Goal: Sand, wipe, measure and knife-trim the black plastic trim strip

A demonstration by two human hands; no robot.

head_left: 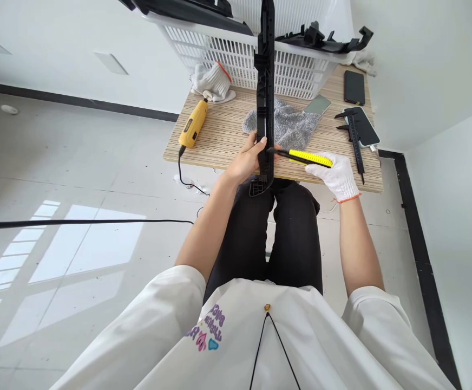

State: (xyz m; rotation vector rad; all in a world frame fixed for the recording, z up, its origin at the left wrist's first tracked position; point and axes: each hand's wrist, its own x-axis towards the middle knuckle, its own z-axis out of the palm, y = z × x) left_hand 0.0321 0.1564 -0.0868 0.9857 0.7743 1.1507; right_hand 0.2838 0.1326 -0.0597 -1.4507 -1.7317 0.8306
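My bare left hand [247, 158] is closed around a long black plastic trim part [265, 97], which stands lengthwise in front of me, its near end over my lap. Some of that hand's fingers are behind the part. In my right hand [336, 174], covered by a white knit glove with an orange cuff, is a yellow and black utility knife [309, 157]. Its tip points left and meets the right edge of the trim part beside my left fingers; whether the blade touches the plastic I cannot tell. Beneath the part lies a grey cloth [295, 125].
A white plastic basket [228, 51] holding black parts stands at the table's back. On the wooden table [228, 132] lie a yellow corded rotary tool [194, 124], a white glove [212, 82], a black caliper [355, 142], a phone [365, 127] and a dark flat device [354, 87].
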